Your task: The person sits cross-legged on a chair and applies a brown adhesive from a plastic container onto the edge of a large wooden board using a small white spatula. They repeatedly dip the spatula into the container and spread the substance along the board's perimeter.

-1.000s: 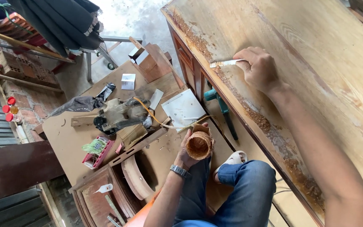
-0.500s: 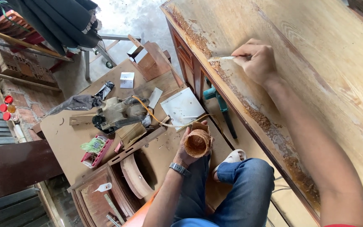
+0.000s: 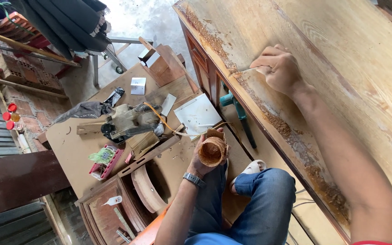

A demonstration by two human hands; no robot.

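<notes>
Since a second ago, the right hand (image 3: pixel 280 68) has slid its scraper (image 3: pixel 250 71) further up the edge of the large wooden panel (image 3: pixel 341 59), nearer the far corner, while the left hand (image 3: pixel 205 156) has stayed low with its cup.

The right grip is closed around the scraper, whose pale blade presses flat on the wood at the edge. The left grip is wrapped round a small brown cup of filler (image 3: pixel 213 152), held over the knee in blue jeans (image 3: pixel 264 199).

Brown paste (image 3: pixel 296 140) runs in a ragged strip along most of the panel's edge, from near the person's elbow to the far corner. It looks laid on but rough, so smoothing seems to remain; the broad face is bare wood.

Counted: one scraper, one cup, one panel, two hands. On the lower tabletop (image 3: pixel 69 159) lie one belt sander (image 3: pixel 128 120), one white sheet (image 3: pixel 198 115) and one green drill (image 3: pixel 237 111).
</notes>
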